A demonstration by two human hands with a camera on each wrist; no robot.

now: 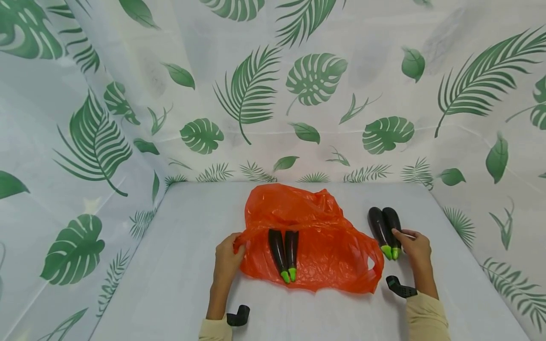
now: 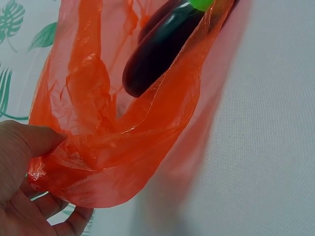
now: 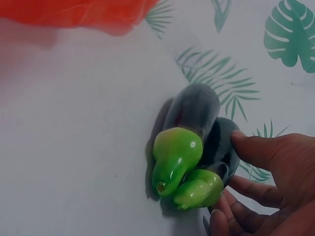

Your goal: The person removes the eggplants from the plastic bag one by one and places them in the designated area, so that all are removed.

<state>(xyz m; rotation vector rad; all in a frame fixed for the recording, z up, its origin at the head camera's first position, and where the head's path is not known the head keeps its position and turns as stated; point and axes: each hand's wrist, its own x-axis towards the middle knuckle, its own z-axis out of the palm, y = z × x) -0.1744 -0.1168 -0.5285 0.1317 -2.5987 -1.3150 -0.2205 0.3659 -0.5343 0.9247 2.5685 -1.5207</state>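
An orange-red plastic bag lies spread on the table, its mouth toward me. Two dark eggplants with green stem ends rest at the bag's mouth, the left eggplant beside the right one; their far ends are hidden by the bag. My left hand pinches the bag's left edge between thumb and fingers, lifting it a little. To the right of the bag lie two more eggplants side by side. My right hand grips the rightmost eggplant, with its neighbour touching it.
The white table meets leaf-patterned sheets at the back and both sides. Black wrist mounts sit on both forearms. A handle hole shows in the bag's right side.
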